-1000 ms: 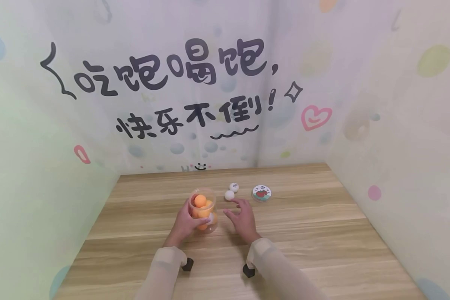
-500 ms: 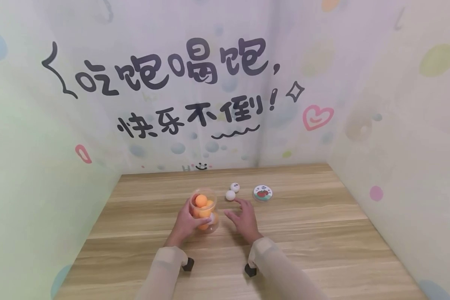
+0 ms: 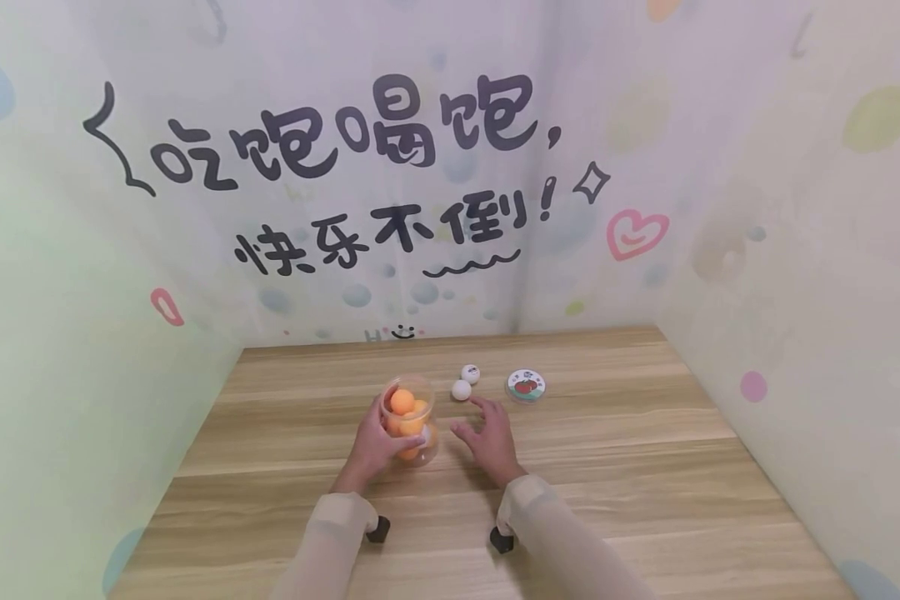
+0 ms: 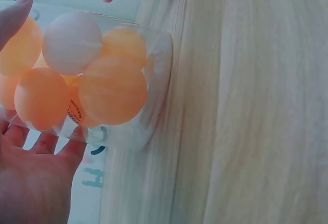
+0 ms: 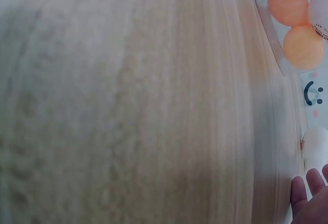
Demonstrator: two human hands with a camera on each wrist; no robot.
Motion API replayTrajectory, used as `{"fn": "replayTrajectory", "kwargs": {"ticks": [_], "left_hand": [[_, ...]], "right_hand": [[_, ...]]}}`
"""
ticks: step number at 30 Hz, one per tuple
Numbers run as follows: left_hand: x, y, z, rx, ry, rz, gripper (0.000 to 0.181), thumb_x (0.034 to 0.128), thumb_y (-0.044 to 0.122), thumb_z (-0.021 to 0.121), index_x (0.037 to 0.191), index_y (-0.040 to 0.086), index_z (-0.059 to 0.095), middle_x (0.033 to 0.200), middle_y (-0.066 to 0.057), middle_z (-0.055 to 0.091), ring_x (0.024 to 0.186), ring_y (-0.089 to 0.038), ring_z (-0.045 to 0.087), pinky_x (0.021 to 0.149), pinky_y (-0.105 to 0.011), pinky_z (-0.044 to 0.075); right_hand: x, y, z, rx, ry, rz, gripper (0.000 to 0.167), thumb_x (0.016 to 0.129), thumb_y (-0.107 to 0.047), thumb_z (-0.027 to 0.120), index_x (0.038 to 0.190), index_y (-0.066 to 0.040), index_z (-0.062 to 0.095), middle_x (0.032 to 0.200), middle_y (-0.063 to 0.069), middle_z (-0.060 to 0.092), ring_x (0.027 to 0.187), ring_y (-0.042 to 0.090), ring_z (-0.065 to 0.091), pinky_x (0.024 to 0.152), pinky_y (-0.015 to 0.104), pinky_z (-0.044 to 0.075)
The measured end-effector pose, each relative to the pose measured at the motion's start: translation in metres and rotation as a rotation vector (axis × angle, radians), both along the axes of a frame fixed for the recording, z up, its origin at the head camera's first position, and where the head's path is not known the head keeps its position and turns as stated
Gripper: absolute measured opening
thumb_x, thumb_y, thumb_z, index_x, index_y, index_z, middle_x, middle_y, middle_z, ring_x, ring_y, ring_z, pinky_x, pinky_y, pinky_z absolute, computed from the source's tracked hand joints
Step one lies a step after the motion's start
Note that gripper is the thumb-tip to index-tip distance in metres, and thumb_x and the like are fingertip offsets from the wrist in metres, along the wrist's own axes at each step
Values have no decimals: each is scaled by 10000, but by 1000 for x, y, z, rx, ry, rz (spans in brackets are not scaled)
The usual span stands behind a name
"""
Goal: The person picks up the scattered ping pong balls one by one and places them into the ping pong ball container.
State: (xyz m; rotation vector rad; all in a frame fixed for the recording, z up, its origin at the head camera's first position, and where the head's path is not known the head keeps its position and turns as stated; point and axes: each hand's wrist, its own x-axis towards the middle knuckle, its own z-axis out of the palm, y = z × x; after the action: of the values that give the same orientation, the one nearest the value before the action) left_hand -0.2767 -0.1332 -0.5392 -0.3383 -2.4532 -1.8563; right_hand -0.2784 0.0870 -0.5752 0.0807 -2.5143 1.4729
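Note:
A clear plastic jar (image 3: 422, 460) stands on the table with its top uncovered. Several orange table tennis balls (image 3: 402, 402) fill it, and a white table tennis ball (image 4: 73, 43) shows through its wall. My left hand (image 3: 372, 447) grips the jar from the left, thumb across the near side and fingers behind. To the right of the jar, my right hand (image 3: 492, 444) is held with fingers spread and nothing in them. Just beyond its fingertips lie two loose white balls, a nearer ball (image 3: 461, 390) and a farther ball (image 3: 470, 373), close together.
A round lid (image 3: 526, 386) with a red picture lies flat to the right of the loose balls. The wooden table (image 3: 630, 500) meets a printed back wall (image 3: 315, 308) and a side wall at left and right.
The view has shifted very slightly. Both hands, the jar, the loose balls and the lid keep their places relative to one another.

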Motion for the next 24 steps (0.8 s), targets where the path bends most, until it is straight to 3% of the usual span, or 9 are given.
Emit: {"fn": "replayTrajectory", "kwargs": {"ticks": [2, 7, 9, 17, 24], "left_hand": [[5, 1, 9, 0, 13, -5, 1007, 681, 88, 892, 1503, 133, 312, 1450, -125, 433, 1289, -279, 449, 1079, -458, 365], [3, 3, 5, 12, 36, 10, 1015, 661, 86, 902, 1495, 124, 324, 1427, -113, 454, 1259, -261, 472, 1064, -438, 388], [-2, 3, -4, 20, 34, 20, 1024, 651, 119, 914, 1491, 169, 331, 1419, -80, 460, 1255, -240, 473, 1066, -432, 386], [0, 2, -3, -18, 2, 24, 1004, 681, 176, 903, 1499, 208, 321, 1385, -71, 492, 1230, -246, 493, 1063, -451, 389], [-1, 2, -3, -45, 16, 48, 982, 664, 201, 914, 1476, 155, 362, 1339, -84, 529, 1194, -239, 521, 1045, -446, 411]], "right_hand": [[0, 0, -1, 1, -1, 5, 628, 843, -283, 770, 1362, -43, 510, 1282, 198, 501, 1169, 378, 494, 975, 505, 444], [-1, 1, -2, 17, 3, 17, 634, 848, -282, 765, 1368, -33, 501, 1293, 196, 496, 1182, 376, 484, 985, 514, 434], [-2, 1, -2, 29, -2, 18, 639, 848, -286, 765, 1374, -39, 497, 1310, 183, 491, 1197, 367, 478, 995, 514, 427], [-7, 0, -4, 110, -18, -1, 664, 830, -331, 776, 1381, -81, 502, 1363, 170, 470, 1235, 349, 461, 1014, 512, 416], [-11, -1, -9, 159, -16, 1, 716, 815, -390, 776, 1410, -119, 485, 1369, 174, 464, 1267, 346, 437, 1046, 506, 384]]}}
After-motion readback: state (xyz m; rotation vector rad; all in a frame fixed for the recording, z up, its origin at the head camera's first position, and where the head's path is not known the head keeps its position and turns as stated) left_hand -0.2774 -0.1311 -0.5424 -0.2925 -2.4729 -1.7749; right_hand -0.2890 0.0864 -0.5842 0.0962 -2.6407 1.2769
